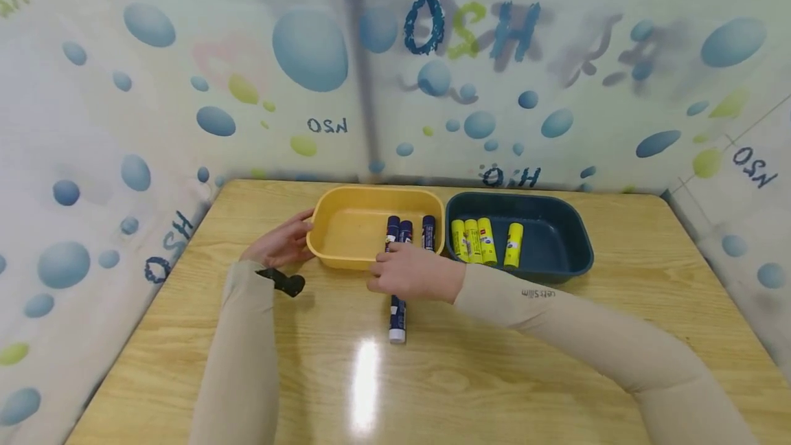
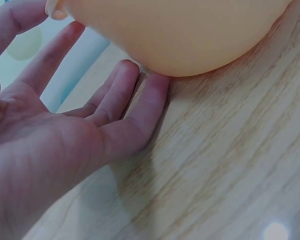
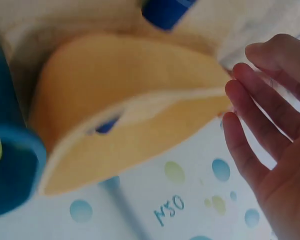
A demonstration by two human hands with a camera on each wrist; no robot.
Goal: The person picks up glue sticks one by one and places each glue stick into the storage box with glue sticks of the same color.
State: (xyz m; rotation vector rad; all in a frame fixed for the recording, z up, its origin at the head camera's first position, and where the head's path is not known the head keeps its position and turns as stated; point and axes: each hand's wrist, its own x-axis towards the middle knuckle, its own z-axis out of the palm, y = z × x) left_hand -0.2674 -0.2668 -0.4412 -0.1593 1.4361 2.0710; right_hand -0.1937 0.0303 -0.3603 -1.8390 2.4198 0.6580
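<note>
My left hand (image 1: pixel 283 242) is at the left end of a yellow plastic bin (image 1: pixel 346 261), its fingers loosely bent. In the left wrist view, fingertips (image 2: pixel 152 85) touch the bin near its base and others reach toward its rim. Over the bin's front edge is my right hand (image 1: pixel 415 272); the right wrist view shows its fingers (image 3: pixel 255 135) relaxed, with nothing in them. Dark blue glue sticks (image 1: pixel 428 231) lie inside the yellow bin, partly hidden by that hand. Another dark blue glue stick (image 1: pixel 398 321), white at its near end, lies on the table below the hand.
A dark teal bin (image 1: pixel 581 253) stands against the yellow bin's right side. Several yellow glue sticks (image 1: pixel 487 240) lie in its left part. Both bins sit near the back of the wooden table (image 1: pixel 494 376), in front of a patterned wall covering (image 1: pixel 395 108).
</note>
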